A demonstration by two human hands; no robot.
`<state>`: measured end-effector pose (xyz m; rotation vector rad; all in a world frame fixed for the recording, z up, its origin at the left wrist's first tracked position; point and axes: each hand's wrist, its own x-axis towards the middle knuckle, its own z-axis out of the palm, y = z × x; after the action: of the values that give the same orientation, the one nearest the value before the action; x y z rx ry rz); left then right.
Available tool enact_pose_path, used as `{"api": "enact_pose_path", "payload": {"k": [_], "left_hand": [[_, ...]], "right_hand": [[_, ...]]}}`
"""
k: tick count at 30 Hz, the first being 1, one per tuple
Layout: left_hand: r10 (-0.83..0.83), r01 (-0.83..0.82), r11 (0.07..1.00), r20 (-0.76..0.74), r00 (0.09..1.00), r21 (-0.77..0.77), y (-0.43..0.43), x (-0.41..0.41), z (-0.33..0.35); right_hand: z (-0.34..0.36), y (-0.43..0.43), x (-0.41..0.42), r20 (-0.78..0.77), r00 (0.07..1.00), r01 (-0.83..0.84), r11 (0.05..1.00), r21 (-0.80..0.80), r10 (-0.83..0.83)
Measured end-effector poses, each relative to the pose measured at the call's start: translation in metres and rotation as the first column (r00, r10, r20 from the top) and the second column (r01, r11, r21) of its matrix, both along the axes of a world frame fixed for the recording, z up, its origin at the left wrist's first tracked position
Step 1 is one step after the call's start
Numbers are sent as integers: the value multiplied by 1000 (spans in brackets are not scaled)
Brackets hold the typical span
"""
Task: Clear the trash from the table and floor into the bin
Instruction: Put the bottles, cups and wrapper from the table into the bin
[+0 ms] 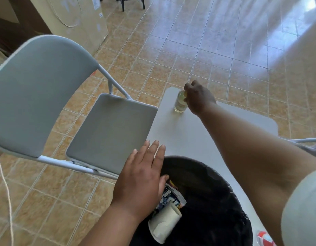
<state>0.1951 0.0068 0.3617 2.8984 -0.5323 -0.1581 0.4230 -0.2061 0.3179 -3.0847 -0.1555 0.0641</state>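
Places are given relative to the black-lined round bin [207,201], which stood at the near edge of the view. Far to its left, a pale grey folding metal chair [64,103] was seen on the tan tiled floor [189,41]. Over the bin's left rim, the left hand [144,176] was held flat, fingers spread and released, nothing gripped. Just below that hand, inside the bin, a white paper cup [165,226] lay on its side against a blue-and-white printed wrapper [169,197]. Beyond the bin, on the light grey rectangular table [198,135], a small clear glass bottle with yellowish contents [180,102] stood upright at the far corner. Its top was gripped by the fingers of the right hand [199,98], which were curled around it. To the bin's right, a red-and-white crumpled wrapper [264,237] remained on the table. The grip looked high and narrow; the bottle could plausibly be tipped or dropped off that corner, and glass might be broken on the tiles.
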Motion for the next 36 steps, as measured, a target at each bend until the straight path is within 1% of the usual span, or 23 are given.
{"api": "enact_pose_path", "payload": {"k": [2, 3, 5, 6, 8, 9, 11, 13, 14, 17, 19, 21, 23, 25, 26, 30, 33, 35, 36], "left_hand": [[-2, 2, 1000, -9, 1000, -2, 1, -2, 0], [-2, 2, 1000, -14, 1000, -2, 1, -4, 1], [-2, 2, 1000, -21, 1000, -11, 1, -4, 3], [-4, 3, 1000, -26, 1000, -15, 1, -4, 4], [-1, 0, 1000, -43, 999, -20, 1, -3, 6], [0, -1, 1000, -56, 998, -19, 1, -2, 8], [-11, 10, 1000, -97, 995, -16, 1, -2, 12], [-24, 22, 1000, -122, 992, -15, 0, -1, 17], [-23, 21, 1000, -125, 992, -19, 1, 0, 21], [30, -36, 998, -94, 995, -57, 9, -7, 32], [79, -84, 993, -64, 995, -84, 19, -22, 36], [112, -115, 990, -51, 992, -77, 29, -44, 34], [124, -126, 991, -57, 991, -38, 37, -68, 29], [132, -132, 991, -77, 988, -2, 42, -87, 23], [135, -134, 991, -88, 987, 11, 44, -94, 20], [172, -173, 985, -98, 980, 3, 43, -101, 15], [196, -196, 981, -105, 975, 7, 39, -94, 16], [186, -185, 983, -104, 977, 16, 37, -88, 15], [177, -176, 984, -104, 979, 19, 36, -86, 15]], "right_hand": [[7, 2, -15, 19, 1000, 12, 999, 35, -13], [15, 3, -24, 45, 998, 42, 996, 82, -46], [40, 3, -46, 156, 981, 78, 974, 214, -113], [55, 2, -60, 236, 963, 56, 953, 297, -130], [94, -2, -95, 397, 904, -47, 886, 462, -159], [115, -5, -115, 452, 872, -86, 849, 522, -189], [153, -8, -162, 476, 833, -98, 772, 628, -282], [183, -5, -209, 433, 820, -70, 686, 725, -374], [195, -3, -231, 419, 816, -61, 660, 748, -399], [206, -1, -285, 364, 812, 33, 657, 753, -457], [195, 4, -311, 298, 835, 103, 663, 742, -463], [170, 11, -327, 195, 897, 154, 692, 705, -398], [139, 19, -339, 60, 959, 180, 757, 628, -277], [112, 27, -342, -84, 979, 201, 802, 562, -186], [103, 29, -342, -128, 979, 203, 821, 533, -159], [91, 37, -322, -155, 983, 165, 862, 479, -102], [98, 43, -300, -119, 992, 88, 899, 428, -40], [103, 43, -288, -114, 993, 81, 923, 377, -41], [103, 43, -283, -135, 990, 89, 937, 339, -45]]}}
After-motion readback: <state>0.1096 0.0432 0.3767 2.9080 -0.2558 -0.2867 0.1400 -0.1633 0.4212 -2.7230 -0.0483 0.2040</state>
